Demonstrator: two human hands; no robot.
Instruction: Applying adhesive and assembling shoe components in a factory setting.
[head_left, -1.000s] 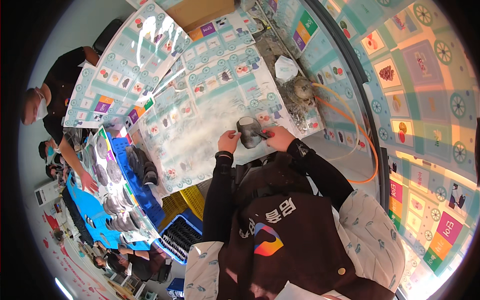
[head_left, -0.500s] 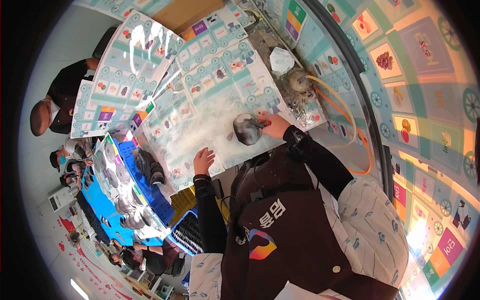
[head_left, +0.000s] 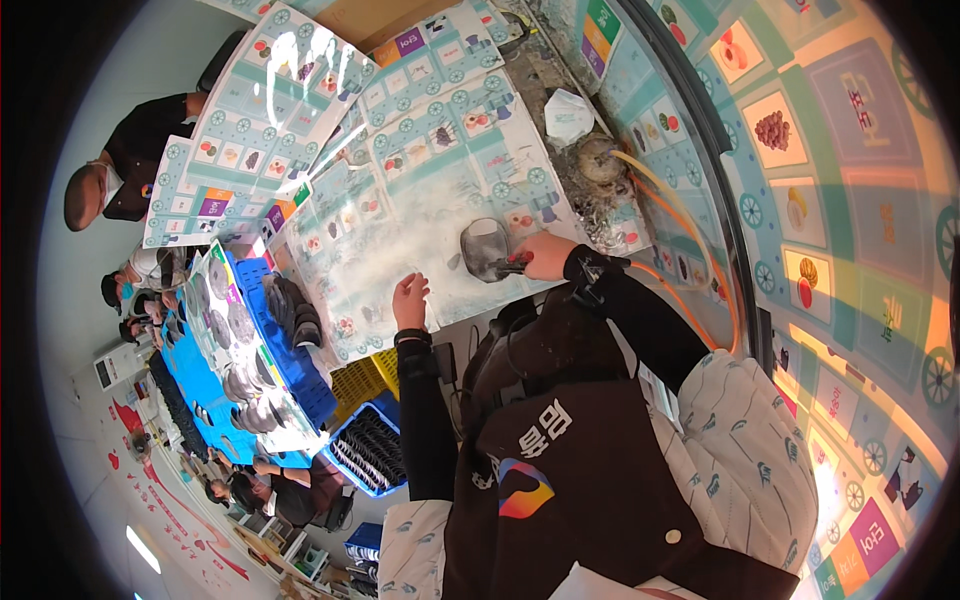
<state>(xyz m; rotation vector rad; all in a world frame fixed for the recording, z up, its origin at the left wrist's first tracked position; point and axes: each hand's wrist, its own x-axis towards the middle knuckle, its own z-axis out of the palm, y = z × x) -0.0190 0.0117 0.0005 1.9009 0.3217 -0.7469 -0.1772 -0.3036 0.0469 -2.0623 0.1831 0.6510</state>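
My right hand (head_left: 546,256) is closed around the red-and-black grip of a dark, rounded, pan-like tool (head_left: 486,251). The tool's broad face looks grey and powdery with a dark rim, and it is over the near right part of the table; its exact kind does not show. A small dark flat piece (head_left: 455,262) lies just left of it. My left hand (head_left: 411,300) hovers at the table's near edge, fingers loosely bent and apart, with nothing seen in it. White powder coats the printed table covering (head_left: 400,245).
Left of the table, a blue crate (head_left: 325,395) holds dark curved pieces (head_left: 294,312). Below are a yellow crate (head_left: 362,380) and another blue crate (head_left: 372,450). A white mask (head_left: 568,118), a round metal part (head_left: 597,158) and orange hoses (head_left: 690,218) sit right. Co-workers (head_left: 150,150) are at left.
My left hand has risen slightly up the picture, its fingers more bent. The tool has tilted and shows more of its grey face; my right hand still grips it.
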